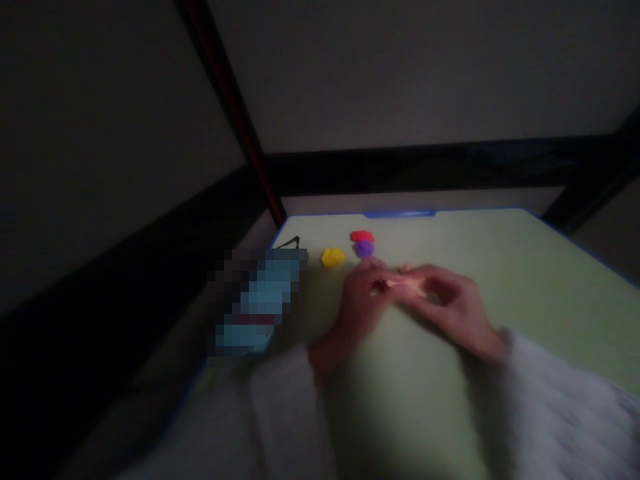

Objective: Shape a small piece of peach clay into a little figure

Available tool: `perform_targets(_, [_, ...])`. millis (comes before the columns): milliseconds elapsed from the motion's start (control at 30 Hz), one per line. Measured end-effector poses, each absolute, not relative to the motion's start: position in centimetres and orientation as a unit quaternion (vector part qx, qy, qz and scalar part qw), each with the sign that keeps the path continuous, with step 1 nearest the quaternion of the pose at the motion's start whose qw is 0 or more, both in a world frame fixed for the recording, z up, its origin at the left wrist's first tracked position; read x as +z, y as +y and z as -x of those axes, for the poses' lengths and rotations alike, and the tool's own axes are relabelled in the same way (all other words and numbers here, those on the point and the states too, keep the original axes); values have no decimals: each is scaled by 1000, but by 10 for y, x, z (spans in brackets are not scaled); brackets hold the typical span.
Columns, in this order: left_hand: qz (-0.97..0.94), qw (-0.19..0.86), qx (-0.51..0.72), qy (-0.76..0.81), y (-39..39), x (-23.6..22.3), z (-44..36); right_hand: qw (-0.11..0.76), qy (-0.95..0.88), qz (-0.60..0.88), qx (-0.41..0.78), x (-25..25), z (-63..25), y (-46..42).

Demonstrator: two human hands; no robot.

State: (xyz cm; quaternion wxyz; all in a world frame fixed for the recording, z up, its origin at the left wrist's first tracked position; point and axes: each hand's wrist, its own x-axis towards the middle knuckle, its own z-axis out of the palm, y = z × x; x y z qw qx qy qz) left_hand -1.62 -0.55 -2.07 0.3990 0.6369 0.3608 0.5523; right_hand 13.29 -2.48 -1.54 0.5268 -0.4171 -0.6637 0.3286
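My left hand (361, 301) and my right hand (457, 308) meet over the middle of the table, fingertips pinched together. Between them is a thin, peach-coloured piece of modelling clay (400, 284), held at both ends. Its exact shape is blurred and partly covered by my fingers. A smaller peach lump (405, 268) shows just behind the right fingertips. Beyond my left hand lie a purple clay lump (365, 249) and a red clay lump (363, 236), touching each other. To their left sits a yellow clay lump (333, 257).
The pale green table (540, 273) has a blue edge, with a blue bar (400, 214) at the far side. A pixelated light-blue object (265, 293) with a dark strap lies along the left edge. Dark wall and beams stand behind.
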Motion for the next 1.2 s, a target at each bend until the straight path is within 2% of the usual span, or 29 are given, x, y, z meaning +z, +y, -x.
perform_targets(333, [-618, 496, 498, 353, -3, -21, 15, 586, -605, 413, 345, -16, -138, -18])
perform_targets(567, [-600, 533, 492, 337, 0, -26, 18, 572, -620, 380, 379, -19, -140, -18])
perform_targets(700, [-587, 560, 494, 312, -1, -24, 18, 593, -655, 355, 306, -16, -142, -19])
perform_targets(833, [-587, 566, 488, 310, -5, -23, 18, 577, -697, 366, 218, -15, -142, -20])
perform_targets(1200, [-590, 566, 481, 317, -4, -24, 17, 585, -686, 392, 185, -15, -141, -21])
